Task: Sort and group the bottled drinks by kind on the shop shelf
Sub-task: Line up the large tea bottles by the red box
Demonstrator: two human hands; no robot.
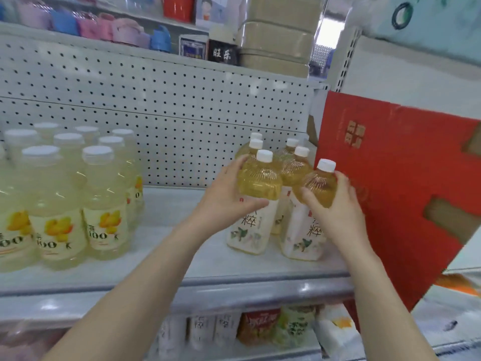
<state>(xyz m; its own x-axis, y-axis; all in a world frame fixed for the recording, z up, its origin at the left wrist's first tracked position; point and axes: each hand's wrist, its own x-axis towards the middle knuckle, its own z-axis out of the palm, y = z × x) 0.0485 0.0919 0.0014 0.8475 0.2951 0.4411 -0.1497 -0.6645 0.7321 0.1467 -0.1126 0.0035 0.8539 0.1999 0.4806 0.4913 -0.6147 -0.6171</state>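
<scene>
Our left hand (pixel 229 196) grips one tea bottle (pixel 256 204). Our right hand (pixel 335 212) grips another bottle (pixel 311 217) beside it on the shelf (pixel 182 256).

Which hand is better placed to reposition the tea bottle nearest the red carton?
Right, probably. The right hand grips the carton-side tea bottle, beside the red carton; the left hand is busy gripping the other front tea bottle.

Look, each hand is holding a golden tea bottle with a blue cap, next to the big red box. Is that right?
Almost. The caps are white, not blue. The head view shows the left hand holding the left tea bottle and the right hand holding the right tea bottle, both golden, next to the big red box.
</scene>
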